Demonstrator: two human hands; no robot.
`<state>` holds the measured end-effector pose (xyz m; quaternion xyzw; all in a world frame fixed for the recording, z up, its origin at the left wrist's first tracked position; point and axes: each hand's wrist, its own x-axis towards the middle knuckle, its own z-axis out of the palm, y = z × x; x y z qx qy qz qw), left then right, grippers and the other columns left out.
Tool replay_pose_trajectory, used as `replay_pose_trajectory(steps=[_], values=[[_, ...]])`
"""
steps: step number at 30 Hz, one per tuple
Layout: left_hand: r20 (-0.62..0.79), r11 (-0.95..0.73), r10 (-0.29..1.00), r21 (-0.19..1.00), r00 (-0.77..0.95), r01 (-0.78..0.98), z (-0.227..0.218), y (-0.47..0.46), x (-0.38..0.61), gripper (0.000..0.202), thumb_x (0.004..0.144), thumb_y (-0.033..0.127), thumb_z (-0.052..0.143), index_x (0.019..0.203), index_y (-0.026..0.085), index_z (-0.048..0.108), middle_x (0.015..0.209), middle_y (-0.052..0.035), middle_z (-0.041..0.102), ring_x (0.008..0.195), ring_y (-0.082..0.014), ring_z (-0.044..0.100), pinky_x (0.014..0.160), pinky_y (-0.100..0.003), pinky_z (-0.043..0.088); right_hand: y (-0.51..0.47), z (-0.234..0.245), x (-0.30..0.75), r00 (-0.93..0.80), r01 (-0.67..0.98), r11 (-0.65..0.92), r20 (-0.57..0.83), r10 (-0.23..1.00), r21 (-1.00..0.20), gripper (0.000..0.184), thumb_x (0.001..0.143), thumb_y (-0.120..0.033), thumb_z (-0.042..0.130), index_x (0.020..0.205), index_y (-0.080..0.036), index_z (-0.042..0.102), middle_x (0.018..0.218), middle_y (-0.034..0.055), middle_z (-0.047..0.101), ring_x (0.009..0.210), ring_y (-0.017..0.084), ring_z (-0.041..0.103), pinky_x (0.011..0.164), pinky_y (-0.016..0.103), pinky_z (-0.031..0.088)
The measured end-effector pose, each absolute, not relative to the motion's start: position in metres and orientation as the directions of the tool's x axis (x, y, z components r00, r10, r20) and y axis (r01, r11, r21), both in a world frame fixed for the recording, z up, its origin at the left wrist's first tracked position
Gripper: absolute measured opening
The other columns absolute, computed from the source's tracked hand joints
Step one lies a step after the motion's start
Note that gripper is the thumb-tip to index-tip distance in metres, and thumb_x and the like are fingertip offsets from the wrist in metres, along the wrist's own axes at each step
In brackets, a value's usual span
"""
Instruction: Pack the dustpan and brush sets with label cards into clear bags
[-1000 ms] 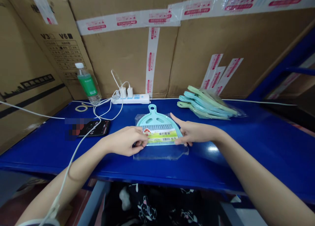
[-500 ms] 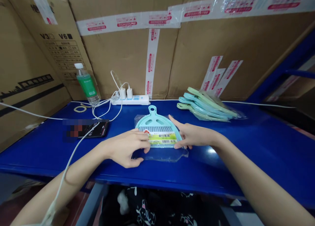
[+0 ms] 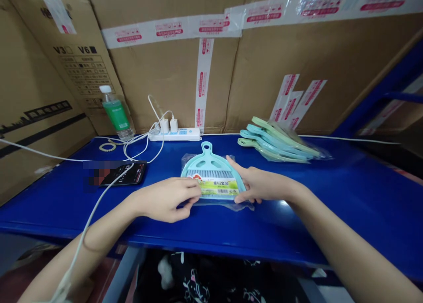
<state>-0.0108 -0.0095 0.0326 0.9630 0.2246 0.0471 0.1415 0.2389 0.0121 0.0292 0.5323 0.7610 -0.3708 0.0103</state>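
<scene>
A light-blue dustpan [image 3: 209, 161] with a small brush lies in a clear plastic bag [image 3: 243, 205] on the blue table, its handle pointing away from me. A yellow-green and white label [image 3: 218, 187] runs across the brush. My left hand [image 3: 173, 199] is at the lower left of the pack, thumb and curled fingers closed together at the bag; the fingertips are partly hidden. My right hand [image 3: 256, 184] grips the dustpan's right edge through the plastic, index finger along the rim and thumb at the lower corner.
Several bagged dustpans [image 3: 280, 142], green and blue, are stacked at the back right. Behind the pack stands a white power strip [image 3: 185, 134] with chargers and looping cables. A bottle [image 3: 116, 113], a beaded bracelet [image 3: 107, 147] and a phone [image 3: 134, 174] are on the left. Cardboard [image 3: 158, 74] walls the back.
My left thumb has closed toward the fingers at the bag. The bag's lower flap has drawn up nearer the dustpan. The right hand keeps its hold.
</scene>
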Motion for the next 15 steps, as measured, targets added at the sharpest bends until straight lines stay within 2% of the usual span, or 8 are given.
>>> replay_pose_trajectory(steps=[3, 6, 8, 11, 13, 15], values=[[-0.012, -0.826, 0.490, 0.313, 0.872, 0.469, 0.035, -0.009, -0.010, 0.010, 0.081, 0.009, 0.041, 0.078, 0.019, 0.045, 0.078, -0.0001, 0.052, 0.063, -0.0131, 0.046, 0.060, -0.026, 0.038, 0.012, 0.027, 0.241, -0.456, 0.844, 0.286, -0.328, 0.827, -0.453, 0.110, 0.070, -0.027, 0.070, 0.151, -0.017, -0.004, 0.055, -0.0061, 0.057, 0.050, 0.017, 0.057, 0.048, 0.026, 0.044], [-0.037, -0.805, 0.517, 0.318, 0.855, 0.501, 0.033, -0.008, -0.010, 0.010, 0.084, 0.011, 0.038, 0.079, 0.019, 0.043, 0.079, -0.0003, 0.051, 0.063, -0.0129, 0.045, 0.060, -0.025, 0.037, 0.010, 0.028, 0.240, -0.496, 0.858, 0.456, -0.151, 0.855, -0.237, 0.100, 0.064, -0.034, 0.077, 0.149, -0.025, 0.023, 0.067, -0.0009, 0.061, 0.068, 0.022, 0.061, 0.058, 0.028, 0.042], [-0.044, -0.790, 0.536, 0.327, 0.843, 0.519, 0.032, -0.008, -0.009, 0.010, 0.085, 0.013, 0.037, 0.079, 0.019, 0.041, 0.079, -0.0005, 0.050, 0.064, -0.0132, 0.045, 0.060, -0.025, 0.038, 0.008, 0.032, 0.238, -0.518, 0.853, 0.500, -0.113, 0.848, -0.151, 0.086, 0.062, -0.033, 0.079, 0.139, -0.027, 0.042, 0.076, 0.0020, 0.064, 0.077, 0.025, 0.060, 0.063, 0.029, 0.041], [0.007, -0.780, 0.577, 0.302, 0.817, 0.548, 0.029, -0.008, -0.008, 0.010, 0.087, 0.015, 0.036, 0.079, 0.019, 0.040, 0.078, -0.0013, 0.050, 0.068, -0.0148, 0.046, 0.064, -0.026, 0.039, 0.004, 0.037, 0.233, -0.577, 0.815, 0.551, -0.153, 0.802, -0.179, 0.049, 0.066, -0.025, 0.077, 0.112, -0.022, 0.061, 0.083, 0.0034, 0.064, 0.078, 0.022, 0.059, 0.065, 0.028, 0.039], [0.050, -0.778, 0.599, 0.271, 0.799, 0.566, 0.029, -0.007, -0.008, 0.011, 0.088, 0.016, 0.035, 0.079, 0.019, 0.039, 0.076, -0.0011, 0.049, 0.068, -0.0154, 0.046, 0.065, -0.027, 0.038, 0.003, 0.040, 0.231, -0.638, 0.765, 0.591, -0.175, 0.750, -0.256, 0.025, 0.069, -0.018, 0.073, 0.092, -0.020, 0.063, 0.080, 0.0019, 0.063, 0.076, 0.019, 0.057, 0.064, 0.027, 0.038], [0.066, -0.767, 0.620, 0.259, 0.782, 0.587, 0.028, -0.007, -0.007, 0.014, 0.090, 0.017, 0.032, 0.078, 0.020, 0.037, 0.073, 0.0002, 0.048, 0.064, -0.0147, 0.045, 0.062, -0.027, 0.037, 0.004, 0.039, 0.230, -0.682, 0.721, 0.606, -0.187, 0.707, -0.336, 0.011, 0.074, -0.014, 0.067, 0.081, -0.019, 0.060, 0.072, -0.0008, 0.060, 0.069, 0.015, 0.054, 0.063, 0.025, 0.037]])
